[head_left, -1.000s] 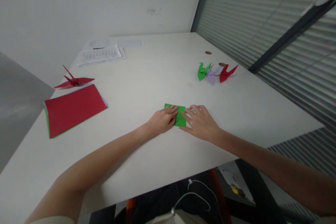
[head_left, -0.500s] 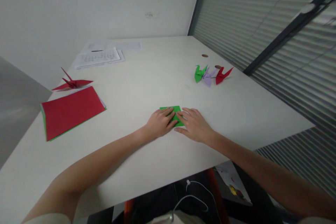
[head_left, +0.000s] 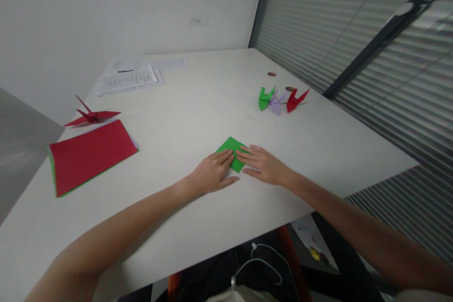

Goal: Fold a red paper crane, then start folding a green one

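Lying flat, one corner nearest, a green paper [head_left: 237,164] rests on the white surface [head_left: 191,118]. The left hand [head_left: 211,171] lies partly over its left side and the right hand [head_left: 266,166] over its right, each grip spread with the thumb apart. Beyond, toward the right, stand a green bird [head_left: 264,100], a lilac bird [head_left: 275,104] and a red bird [head_left: 294,102].

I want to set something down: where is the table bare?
The widest bare patch of table lies between the stack of red-topped sheets and the three clustered paper cranes. Another lies between those cranes and the right forearm. It's crowded at the green paper, under the left hand and right hand, and by the red crane behind the stack.
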Motion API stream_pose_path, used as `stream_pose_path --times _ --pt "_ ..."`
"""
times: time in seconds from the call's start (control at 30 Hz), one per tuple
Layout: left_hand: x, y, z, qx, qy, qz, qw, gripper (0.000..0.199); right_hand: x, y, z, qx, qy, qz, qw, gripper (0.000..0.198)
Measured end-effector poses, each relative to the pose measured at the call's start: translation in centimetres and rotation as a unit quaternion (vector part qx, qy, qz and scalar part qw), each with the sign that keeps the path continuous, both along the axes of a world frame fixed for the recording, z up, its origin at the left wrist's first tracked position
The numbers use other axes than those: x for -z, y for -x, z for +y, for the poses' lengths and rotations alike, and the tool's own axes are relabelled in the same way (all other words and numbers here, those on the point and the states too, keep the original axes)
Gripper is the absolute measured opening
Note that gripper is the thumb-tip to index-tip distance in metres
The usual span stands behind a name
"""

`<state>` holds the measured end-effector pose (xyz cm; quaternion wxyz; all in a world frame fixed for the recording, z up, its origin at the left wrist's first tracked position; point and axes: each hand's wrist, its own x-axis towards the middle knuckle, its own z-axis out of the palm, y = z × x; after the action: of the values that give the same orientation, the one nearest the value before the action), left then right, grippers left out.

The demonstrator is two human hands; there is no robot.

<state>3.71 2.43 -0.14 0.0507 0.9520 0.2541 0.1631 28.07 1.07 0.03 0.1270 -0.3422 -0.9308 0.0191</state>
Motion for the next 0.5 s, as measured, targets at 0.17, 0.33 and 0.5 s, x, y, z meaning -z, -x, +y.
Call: stream_pose_path --times 0.17,0.33,0.5 --pt "0.1 0.1 -0.4 0.008 -0.034 0.003 0.999 0.064 0.0 -1.2 1.6 -0.014 0.030 0.027 0.999 0.042" --pt "-0.2 -0.2 -0.8 0.022 -0.036 0.002 0.999 0.064 -0.3 -1.7 3.5 0.003 0.093 0.101 0.991 0.032" --pt "-0.7 -1.0 -1.8 0.004 -0.010 0.011 1.000 0.075 -0.6 1.1 5.6 0.146 0.058 0.160 0.974 0.040"
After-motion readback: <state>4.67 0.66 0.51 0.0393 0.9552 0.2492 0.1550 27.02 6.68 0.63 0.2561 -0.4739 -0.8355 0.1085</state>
